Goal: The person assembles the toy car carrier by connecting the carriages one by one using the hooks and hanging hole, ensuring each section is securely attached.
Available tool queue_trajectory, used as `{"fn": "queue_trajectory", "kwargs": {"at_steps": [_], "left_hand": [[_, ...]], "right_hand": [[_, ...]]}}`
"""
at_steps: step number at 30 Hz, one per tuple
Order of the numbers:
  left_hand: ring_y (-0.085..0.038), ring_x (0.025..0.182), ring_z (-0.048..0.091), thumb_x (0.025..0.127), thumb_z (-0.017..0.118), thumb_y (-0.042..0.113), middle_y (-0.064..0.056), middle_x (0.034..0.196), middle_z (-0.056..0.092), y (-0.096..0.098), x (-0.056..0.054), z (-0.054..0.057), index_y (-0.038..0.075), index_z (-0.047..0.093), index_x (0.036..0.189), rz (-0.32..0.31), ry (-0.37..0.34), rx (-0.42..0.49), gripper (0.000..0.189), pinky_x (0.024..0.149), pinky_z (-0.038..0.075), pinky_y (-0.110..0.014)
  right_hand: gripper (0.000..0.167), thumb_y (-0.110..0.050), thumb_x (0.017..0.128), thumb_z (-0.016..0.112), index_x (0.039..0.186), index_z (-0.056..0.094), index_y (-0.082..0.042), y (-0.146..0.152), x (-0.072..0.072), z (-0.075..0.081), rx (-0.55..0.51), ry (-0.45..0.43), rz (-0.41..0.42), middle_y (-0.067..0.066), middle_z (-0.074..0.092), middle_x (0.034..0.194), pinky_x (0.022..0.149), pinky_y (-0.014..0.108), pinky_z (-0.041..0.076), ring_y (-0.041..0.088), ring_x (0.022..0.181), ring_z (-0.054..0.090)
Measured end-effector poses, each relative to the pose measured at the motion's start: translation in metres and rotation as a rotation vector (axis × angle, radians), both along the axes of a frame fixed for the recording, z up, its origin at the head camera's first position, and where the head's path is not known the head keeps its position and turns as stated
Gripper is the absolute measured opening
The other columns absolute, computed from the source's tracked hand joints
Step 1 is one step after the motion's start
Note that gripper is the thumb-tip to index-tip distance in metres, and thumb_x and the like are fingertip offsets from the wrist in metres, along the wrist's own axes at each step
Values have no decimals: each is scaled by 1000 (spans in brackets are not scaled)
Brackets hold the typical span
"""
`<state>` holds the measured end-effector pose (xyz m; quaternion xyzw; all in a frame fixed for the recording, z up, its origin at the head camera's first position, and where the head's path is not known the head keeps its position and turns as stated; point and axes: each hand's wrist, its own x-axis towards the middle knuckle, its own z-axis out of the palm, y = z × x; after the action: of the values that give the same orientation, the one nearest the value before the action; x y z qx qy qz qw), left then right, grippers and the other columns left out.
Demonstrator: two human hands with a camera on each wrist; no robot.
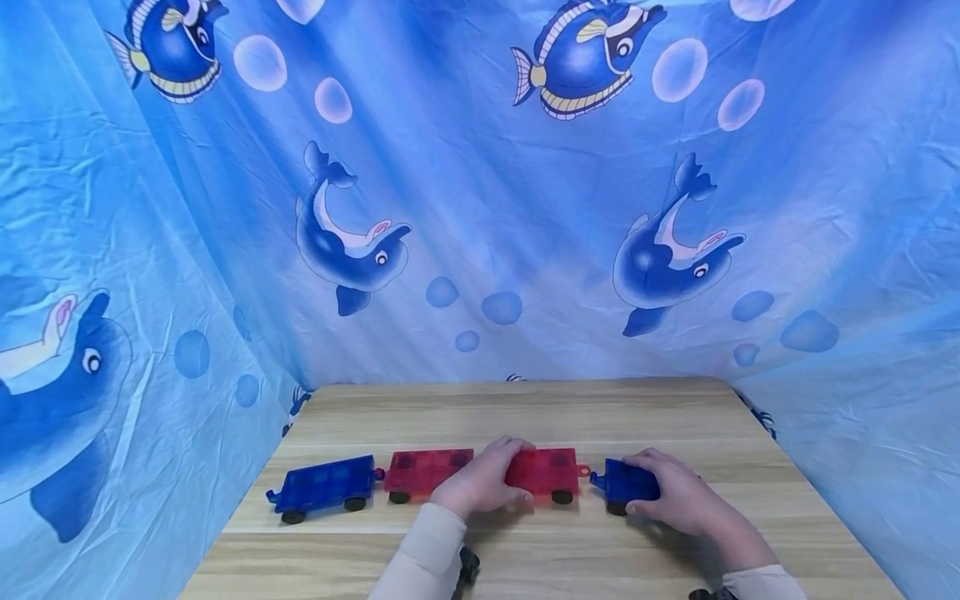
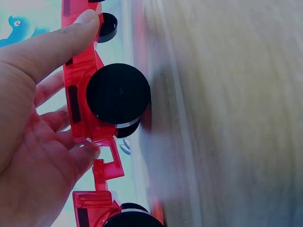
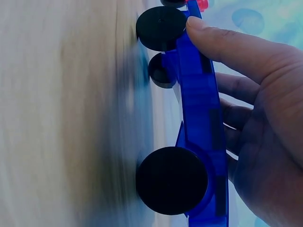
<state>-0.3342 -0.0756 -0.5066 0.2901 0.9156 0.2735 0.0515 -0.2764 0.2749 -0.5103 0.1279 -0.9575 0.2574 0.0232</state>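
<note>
Four toy wagons on black wheels stand in a row on the wooden table. My left hand (image 1: 487, 482) grips the right red wagon (image 1: 553, 472), its thumb along the near side. Behind it, the left red wagon (image 1: 423, 473) is partly covered by that hand. The blue wagon at the right end (image 1: 622, 482) is pinched by my right hand (image 1: 678, 493), thumb on the near side and fingers on the far side. Its blue hook (image 1: 597, 480) points at the red ring (image 1: 584, 471), very close to it. At the left end sits another blue wagon (image 1: 326, 483), its right end meeting the left red wagon.
The wood-grain tabletop (image 1: 525, 408) extends behind and in front of the row. A blue curtain (image 1: 480, 208) printed with fish and dolphins surrounds the table at the back and sides. Black wrist gear (image 1: 468, 565) shows by the left sleeve.
</note>
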Motion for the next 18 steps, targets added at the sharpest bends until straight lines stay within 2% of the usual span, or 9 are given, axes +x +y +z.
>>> {"fn": "queue_trajectory", "kwargs": {"at_steps": [8,18], "left_hand": [[-12,123,52,85,89,38,11,137,54,1,-1,-1,32,54,148,-12,-22,15,72,100,53,-37],[-12,126,52,87,88,38,12,139,54,5,2,0,35,53,149,-6,-9,-13,72,102,53,-38]], "right_hand": [[74,-40,78,93,141,65,-14,-7,1,2,6,-7,15,3,64,134,101,66,48,36,127,58],[76,-43,77,93,142,65,-16,-11,2,2,11,-16,18,3,63,135,102,67,47,36,128,57]]}}
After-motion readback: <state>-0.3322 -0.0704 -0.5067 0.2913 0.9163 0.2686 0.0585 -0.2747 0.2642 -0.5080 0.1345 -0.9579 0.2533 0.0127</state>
